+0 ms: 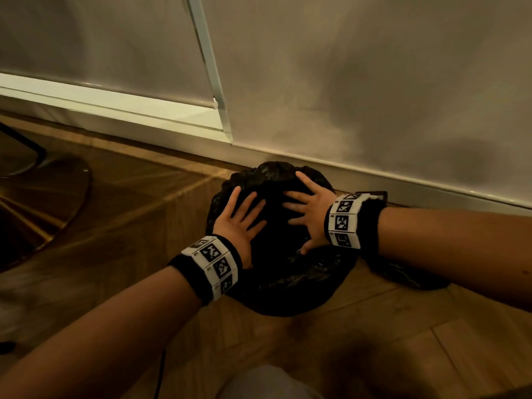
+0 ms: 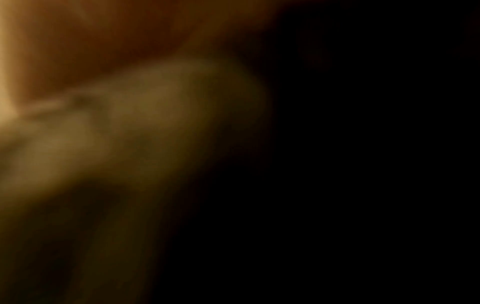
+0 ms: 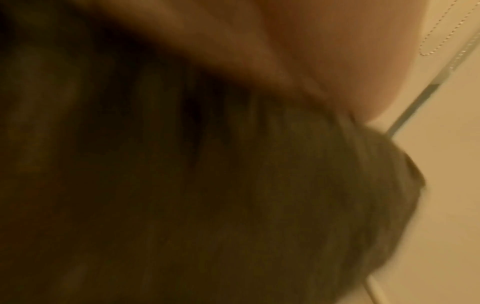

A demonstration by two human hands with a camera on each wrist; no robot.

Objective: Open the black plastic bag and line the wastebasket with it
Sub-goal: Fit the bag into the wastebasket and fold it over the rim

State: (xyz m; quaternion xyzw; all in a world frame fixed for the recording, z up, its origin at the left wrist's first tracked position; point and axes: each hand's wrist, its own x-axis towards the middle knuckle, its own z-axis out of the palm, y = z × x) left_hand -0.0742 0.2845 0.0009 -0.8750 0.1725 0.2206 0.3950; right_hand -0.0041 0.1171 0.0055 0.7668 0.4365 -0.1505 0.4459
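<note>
I press my left hand (image 1: 240, 218) and my right hand (image 1: 309, 210) flat, fingers spread, on the black plastic bag (image 1: 288, 272). The bag lies under both palms, over the wastebasket, on the wooden floor (image 1: 129, 203) near the wall (image 1: 374, 96).

Two hands are seen at the centre of the head view: one left hand (image 1: 240, 223) and one right hand (image 1: 309, 214). One black plastic bag (image 1: 288, 280) is counted beneath them. Two marker-printed wristbands are counted, one at lower left of centre (image 1: 214, 266), one at right of centre (image 1: 344, 220).
</note>
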